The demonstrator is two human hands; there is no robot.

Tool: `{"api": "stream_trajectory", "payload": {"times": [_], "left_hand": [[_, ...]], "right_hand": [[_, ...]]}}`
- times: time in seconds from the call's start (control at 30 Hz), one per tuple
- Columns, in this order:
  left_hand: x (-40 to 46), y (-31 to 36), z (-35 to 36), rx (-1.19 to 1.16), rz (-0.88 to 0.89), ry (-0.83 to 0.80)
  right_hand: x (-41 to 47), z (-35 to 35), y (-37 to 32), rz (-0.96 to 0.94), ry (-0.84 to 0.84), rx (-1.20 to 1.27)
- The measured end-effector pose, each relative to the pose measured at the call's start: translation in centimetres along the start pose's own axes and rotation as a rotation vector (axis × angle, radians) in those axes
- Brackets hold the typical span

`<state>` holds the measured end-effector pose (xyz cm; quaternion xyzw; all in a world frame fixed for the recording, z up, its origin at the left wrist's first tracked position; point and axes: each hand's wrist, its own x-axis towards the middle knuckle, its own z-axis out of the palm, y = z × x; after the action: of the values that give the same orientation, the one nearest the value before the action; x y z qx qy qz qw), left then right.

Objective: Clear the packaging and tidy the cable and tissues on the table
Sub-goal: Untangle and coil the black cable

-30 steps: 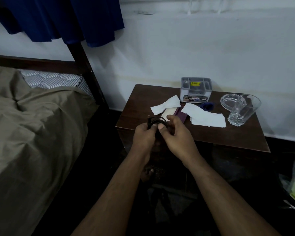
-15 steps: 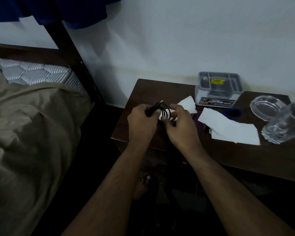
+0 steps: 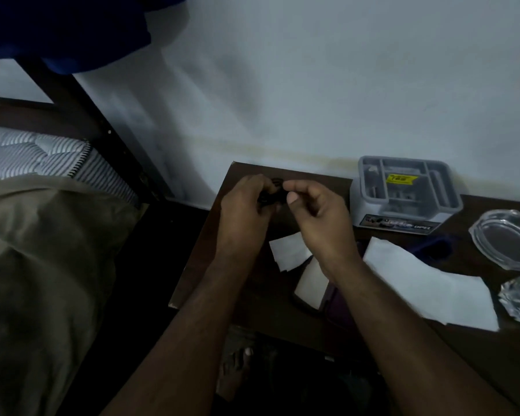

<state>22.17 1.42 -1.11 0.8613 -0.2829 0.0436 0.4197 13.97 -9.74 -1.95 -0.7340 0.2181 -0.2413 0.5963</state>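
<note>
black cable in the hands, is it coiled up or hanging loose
Coiled up: the thin black cable is a small bundle pinched between the left hand and right hand above the dark wooden table, no length trailing.

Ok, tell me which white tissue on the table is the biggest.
The tissue on the right, lying beside the glass dish. It spreads far wider than the small tissue under the right hand.

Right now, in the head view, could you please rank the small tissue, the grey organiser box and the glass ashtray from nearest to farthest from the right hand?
From the right hand:
1. small tissue, just below it.
2. grey organiser box, to its right by the wall.
3. glass ashtray, far right.
</note>
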Motion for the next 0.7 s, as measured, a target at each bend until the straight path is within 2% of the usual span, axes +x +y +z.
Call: {"api": "stream_trajectory", "payload": {"times": [0.17, 0.33, 0.47, 0.7], "left_hand": [[2.2, -1.5, 1.9, 0.082, 0.121, -0.091], [2.6, -2.2, 2.8, 0.269, 0.161, -0.223], [2.9, -2.2, 1.9, 0.236, 0.166, -0.245], [2.4, -1.2, 0.4, 0.158, 0.111, -0.188]], "right_hand": [[2.6, 0.4, 1.2, 0.012, 0.036, -0.04], [2.9, 0.4, 2.1, -0.023, -0.044, -0.451], [2.9, 0.4, 1.6, -0.025, -0.066, -0.613], [1.8, 0.3, 0.3, -0.11, -0.078, -0.683]]}}
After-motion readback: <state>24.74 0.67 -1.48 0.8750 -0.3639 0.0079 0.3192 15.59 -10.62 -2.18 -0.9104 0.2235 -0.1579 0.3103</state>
